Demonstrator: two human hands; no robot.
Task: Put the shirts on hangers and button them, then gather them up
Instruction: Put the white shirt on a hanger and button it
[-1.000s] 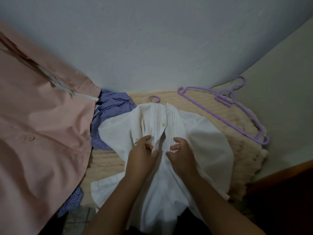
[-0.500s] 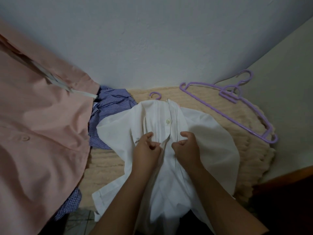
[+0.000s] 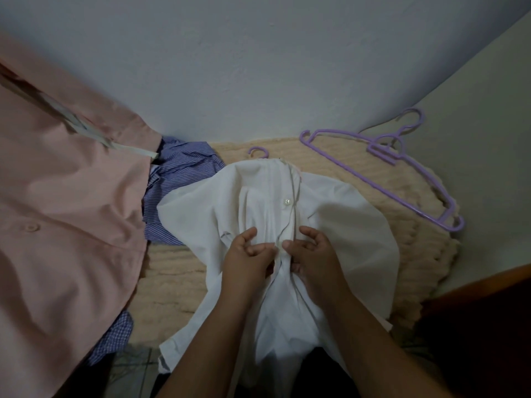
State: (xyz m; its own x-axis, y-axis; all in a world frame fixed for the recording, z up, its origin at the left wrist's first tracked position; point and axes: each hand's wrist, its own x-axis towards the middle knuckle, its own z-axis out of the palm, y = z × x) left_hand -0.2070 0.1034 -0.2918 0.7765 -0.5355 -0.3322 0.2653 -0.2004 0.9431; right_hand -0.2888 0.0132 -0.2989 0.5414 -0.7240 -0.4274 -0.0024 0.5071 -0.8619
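Both hands pinching the white shirt (image 3: 330, 225) placket: left hand (image 3: 247, 261) grips the left edge, right hand (image 3: 311, 254) grips the right edge, thumbs meeting at the second button, I'd guess mid-fastening. Can't see whether the button is through the hole; my fingers cover it. Shirt lies on the blanket (image 3: 178, 271) right under my hands, its hanger hook (image 3: 258, 152) poking out just past the collar, one button (image 3: 286, 201) done just beyond my fingertips. Risks: fabric is bunched between my hands, so I could catch the wrong hole and skew the placket. Pulling toward me could drag the shirt off the hanger shoulders, since the hanger isn't held. Low light makes hole alignment mostly feel. Spare hangers (image 3: 382, 179) sit well off to my right, pink shirt (image 3: 66, 225) and striped shirt (image 3: 178, 179) to my left, clear of this.
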